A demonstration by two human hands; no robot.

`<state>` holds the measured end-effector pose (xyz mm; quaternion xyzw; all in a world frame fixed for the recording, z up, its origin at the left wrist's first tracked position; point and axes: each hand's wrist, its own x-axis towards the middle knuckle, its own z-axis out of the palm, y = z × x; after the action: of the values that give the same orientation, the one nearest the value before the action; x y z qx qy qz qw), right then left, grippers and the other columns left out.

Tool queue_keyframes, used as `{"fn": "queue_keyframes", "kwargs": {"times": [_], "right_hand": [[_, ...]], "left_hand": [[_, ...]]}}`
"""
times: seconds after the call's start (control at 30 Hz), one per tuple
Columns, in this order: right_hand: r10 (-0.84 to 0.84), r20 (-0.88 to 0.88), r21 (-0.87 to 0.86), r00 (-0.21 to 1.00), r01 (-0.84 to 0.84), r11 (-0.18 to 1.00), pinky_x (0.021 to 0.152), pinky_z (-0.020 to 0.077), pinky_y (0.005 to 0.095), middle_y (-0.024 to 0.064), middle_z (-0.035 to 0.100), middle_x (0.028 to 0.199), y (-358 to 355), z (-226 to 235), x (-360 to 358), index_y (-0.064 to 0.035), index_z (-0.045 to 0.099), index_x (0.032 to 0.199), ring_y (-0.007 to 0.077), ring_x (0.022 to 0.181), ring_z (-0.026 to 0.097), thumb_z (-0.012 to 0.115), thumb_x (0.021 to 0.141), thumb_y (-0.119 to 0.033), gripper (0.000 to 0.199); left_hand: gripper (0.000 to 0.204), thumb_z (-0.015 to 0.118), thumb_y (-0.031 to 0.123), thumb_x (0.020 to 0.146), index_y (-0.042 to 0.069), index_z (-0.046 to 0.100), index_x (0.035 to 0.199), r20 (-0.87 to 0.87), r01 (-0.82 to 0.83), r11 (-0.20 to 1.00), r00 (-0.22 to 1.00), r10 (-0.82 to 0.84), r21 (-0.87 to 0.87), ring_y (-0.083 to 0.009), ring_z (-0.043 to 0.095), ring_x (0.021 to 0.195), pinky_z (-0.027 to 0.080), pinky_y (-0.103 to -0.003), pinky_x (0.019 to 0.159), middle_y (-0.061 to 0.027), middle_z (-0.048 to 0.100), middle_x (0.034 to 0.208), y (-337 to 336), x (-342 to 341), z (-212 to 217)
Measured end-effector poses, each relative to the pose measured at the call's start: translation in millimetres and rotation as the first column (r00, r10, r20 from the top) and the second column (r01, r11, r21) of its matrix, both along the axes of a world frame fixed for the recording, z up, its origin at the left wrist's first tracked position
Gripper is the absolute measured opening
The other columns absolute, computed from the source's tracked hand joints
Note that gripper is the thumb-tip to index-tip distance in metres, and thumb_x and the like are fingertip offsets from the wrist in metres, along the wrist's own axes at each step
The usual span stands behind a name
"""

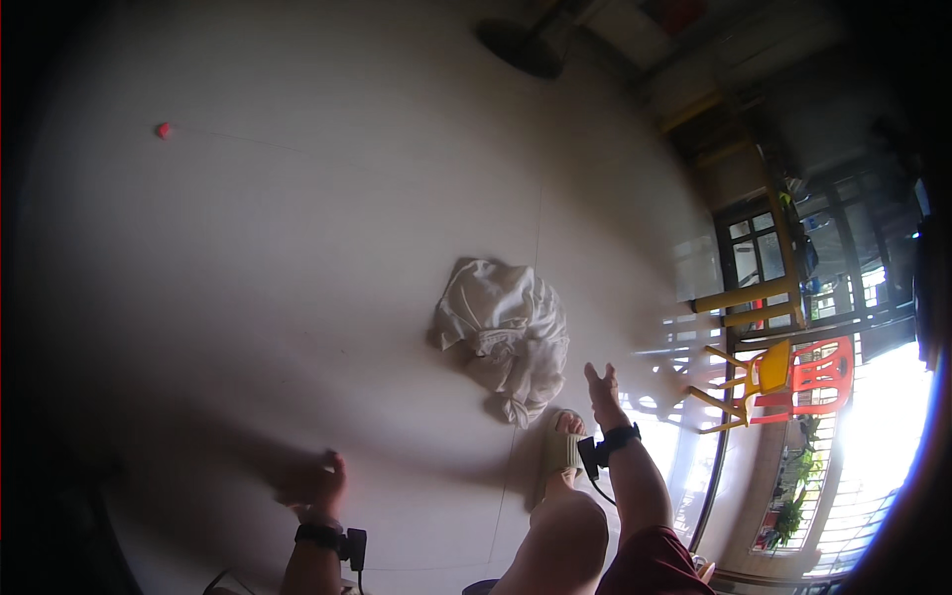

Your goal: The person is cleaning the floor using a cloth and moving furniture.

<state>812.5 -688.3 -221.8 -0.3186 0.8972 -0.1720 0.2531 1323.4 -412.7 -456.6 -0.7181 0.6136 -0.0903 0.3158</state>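
A crumpled white cloth (535, 332), which looks like a garment, lies in a heap on the pale floor. My right hand (603, 395) is in the air just right of its lower end, not touching it, with the fingers apart and nothing in them. Lower left, well away from the cloth, my left hand (319, 486) hangs over the floor. Its fingers look loosely spread and hold nothing. Each wrist wears a black band with a small black box and a cable.
My foot in a greenish slipper (560, 451) stands close to the cloth. A small red object (164, 130) lies far left. At the back is a dark round base (519, 48). A yellow chair (769, 367), a red chair (823, 379) and wooden furniture (744, 297) stand right, by bright windows.
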Motion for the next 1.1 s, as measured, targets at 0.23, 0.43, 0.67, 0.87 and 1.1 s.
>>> {"fn": "queue_keyframes", "kwargs": {"times": [0.23, 0.43, 0.67, 0.87, 1.1], "right_hand": [[0.264, 0.144, 0.039, 0.954, -0.272, 0.961, 0.110, 0.0135, 0.0532, 0.0322, 0.000, 0.146, -50.0, -39.2, 83.5, -0.0173, 0.006, 0.147, 0.0466, 0.136, 0.004, 0.070, 0.060, -0.068, 0.119], [0.779, -0.109, 0.150, 0.617, -0.765, 0.627, 0.093, 0.0274, 0.0698, 0.0285, 0.009, 0.145, -87.1, -54.2, 158.1, -0.0243, 0.009, 0.146, 0.0531, 0.132, 0.007, 0.070, 0.070, -0.049, 0.101], [0.903, 0.199, -0.590, 0.380, -0.689, 0.421, 0.096, 0.0392, 0.0434, 0.0169, 0.047, 0.125, -144.9, -35.4, 128.7, -0.0148, 0.051, 0.125, 0.0338, 0.118, 0.046, 0.057, 0.077, -0.012, 0.048], [0.472, 0.780, -0.469, 0.411, -0.115, 0.876, 0.090, 0.0476, 0.0321, 0.0084, 0.050, 0.123, -132.8, 52.0, -78.2, -0.0060, 0.035, 0.134, 0.0182, 0.108, 0.053, 0.057, 0.088, -0.008, 0.051], [-0.016, 0.390, -0.699, 0.921, 0.307, 0.645, 0.082, 0.0491, 0.0295, 0.0116, 0.056, 0.114, -25.6, 1.9, -372.2, -0.0014, 0.038, 0.131, 0.0188, 0.098, 0.058, 0.055, 0.084, -0.009, 0.051]], "left_hand": [[0.053, 0.046, 0.056, 0.083, 0.007, 0.067, 0.076, -0.483, -0.519, 0.825, 0.676, 0.557, 0.224, -0.0278, 0.059, 0.088, 0.043, -0.048, 0.081, -0.0110, 0.065, 0.079, -77.0, -27.4, 126.4], [0.050, 0.042, 0.047, 0.091, 0.003, 0.048, 0.115, -0.456, -0.542, 0.766, 0.617, 0.642, 0.345, -0.0326, 0.047, 0.111, 0.034, -0.046, 0.098, -0.0190, 0.052, 0.113, -53.0, -15.9, 85.6], [0.067, 0.045, 0.045, 0.092, 0.000, 0.028, 0.138, -0.387, -0.567, 0.746, 0.637, 0.666, 0.350, -0.0378, 0.032, 0.127, 0.023, -0.047, 0.108, -0.0249, 0.035, 0.136, -105.3, -61.4, 83.7], [0.086, 0.054, 0.049, 0.086, -0.001, 0.013, 0.143, -0.461, -0.572, 0.810, 0.688, 0.560, 0.130, -0.0432, 0.016, 0.134, 0.013, -0.052, 0.110, -0.0267, 0.016, 0.146, -235.2, -192.4, 148.4], [0.105, 0.050, 0.065, 0.079, 0.003, -0.003, 0.145, -0.650, -0.637, 0.741, 0.473, 0.595, 0.214, -0.0445, 0.000, 0.137, 0.012, -0.062, 0.105, -0.0248, -0.001, 0.150, -371.0, -353.8, 165.3]]}}
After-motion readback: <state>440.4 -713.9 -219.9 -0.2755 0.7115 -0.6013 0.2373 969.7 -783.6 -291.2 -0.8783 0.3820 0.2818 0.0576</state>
